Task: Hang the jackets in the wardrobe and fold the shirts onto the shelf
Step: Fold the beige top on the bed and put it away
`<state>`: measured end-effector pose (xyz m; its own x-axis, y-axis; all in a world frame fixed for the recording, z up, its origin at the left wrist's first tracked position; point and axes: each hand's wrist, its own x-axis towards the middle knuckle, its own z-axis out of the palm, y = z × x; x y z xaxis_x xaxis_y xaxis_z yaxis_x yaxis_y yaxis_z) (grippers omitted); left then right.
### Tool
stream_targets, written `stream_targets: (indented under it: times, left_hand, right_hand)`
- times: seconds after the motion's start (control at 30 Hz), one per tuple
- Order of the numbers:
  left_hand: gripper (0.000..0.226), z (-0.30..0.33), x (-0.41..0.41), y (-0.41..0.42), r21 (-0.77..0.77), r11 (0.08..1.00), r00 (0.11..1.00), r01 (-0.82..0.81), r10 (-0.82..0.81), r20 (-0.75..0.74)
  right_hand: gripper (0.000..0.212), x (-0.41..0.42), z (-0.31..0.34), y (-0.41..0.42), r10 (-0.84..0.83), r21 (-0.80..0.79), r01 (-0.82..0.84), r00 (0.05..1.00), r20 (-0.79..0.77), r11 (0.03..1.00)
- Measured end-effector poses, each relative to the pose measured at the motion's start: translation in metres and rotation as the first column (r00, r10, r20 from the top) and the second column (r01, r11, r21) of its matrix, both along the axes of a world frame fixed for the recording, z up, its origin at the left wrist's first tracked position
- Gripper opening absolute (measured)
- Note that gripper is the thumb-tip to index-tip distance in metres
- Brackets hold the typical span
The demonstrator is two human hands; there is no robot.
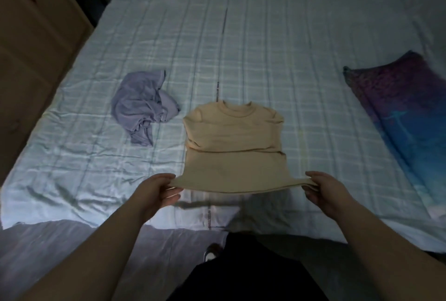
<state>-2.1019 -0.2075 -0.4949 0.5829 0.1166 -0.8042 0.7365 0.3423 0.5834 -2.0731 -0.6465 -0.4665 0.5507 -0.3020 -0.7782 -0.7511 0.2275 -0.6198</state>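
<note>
Both hands hold the bottom hem of a tan shirt (233, 146) just below the centre of the frame: the left hand (158, 192) pinches the hem's left corner between thumb and curled fingers, and the right hand (324, 192) pinches the right corner the same way, so each grip is pressed closed on cloth, not spread. The hem is lifted slightly and stretched taut between them, while the rest of the shirt lies flat on the bed (265, 47), collar pointing toward the top of the frame; its sleeves appear already tucked in, leaving a narrow body. A crease runs across its middle. My reading is that the fold is partway through, with the hem ready to be brought up toward the collar. To the left of it, apart, a lavender garment (142, 107) lies crumpled and unfolded on the checked sheet. At the right edge of the frame lies a purple-and-blue pillow (405, 112). A brown wooden panel (31, 35), perhaps the wardrobe, fills the upper left. No shelf, jackets or finished stack shows here, so the shelving, and at least one more garment, look left to do.
</note>
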Motion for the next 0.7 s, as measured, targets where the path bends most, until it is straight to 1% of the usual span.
stream_targets:
  times: [0.1,0.17,0.27,0.33,0.43,0.5,0.57,0.63,0.7]
  left_hand:
    - [0.015,0.01,0.06,-0.005,-0.085,0.995,0.997,-0.053,0.058,0.054]
    - [0.015,0.015,0.102,-0.008,-0.103,0.991,0.993,-0.081,0.089,0.078]
    - [0.02,0.014,0.166,-0.011,-0.098,0.989,0.986,-0.114,0.125,0.106]
    - [0.022,0.005,0.207,-0.012,-0.087,0.989,0.984,-0.121,0.131,0.122]
    - [0.026,-0.023,0.266,-0.016,-0.056,0.99,0.983,-0.13,0.136,0.125]
    - [0.026,-0.051,0.3,-0.021,-0.051,0.988,0.982,-0.149,0.154,0.11]
    - [0.026,-0.083,0.328,-0.029,-0.05,0.987,0.981,-0.154,0.159,0.111]
    - [0.023,-0.117,0.351,-0.039,-0.052,0.983,0.976,-0.175,0.18,0.126]
    - [0.019,-0.152,0.364,-0.05,0.033,0.969,0.957,-0.243,0.234,0.173]
  right_hand:
    - [0.015,0.061,0.003,0.001,-0.128,0.107,0.123,0.991,0.043,0.987]
    - [0.011,0.104,0.004,0.003,-0.157,0.153,0.149,0.987,0.044,0.977]
    - [0.009,0.167,-0.005,0.008,-0.198,0.196,0.19,0.98,0.021,0.962]
    - [0.012,0.207,-0.02,0.01,-0.217,0.226,0.207,0.976,0.022,0.952]
    - [0.024,0.266,-0.055,0.014,-0.208,0.237,0.192,0.977,0.044,0.952]
    - [0.02,0.3,-0.085,0.016,-0.206,0.246,0.187,0.977,0.053,0.951]
    - [0.012,0.328,-0.121,0.015,-0.227,0.303,0.207,0.973,0.033,0.93]
    - [0.018,0.348,-0.159,0.014,-0.26,0.359,0.237,0.966,0.014,0.903]
    - [0.017,0.358,-0.191,0.017,-0.27,0.338,0.233,0.961,0.066,0.912]
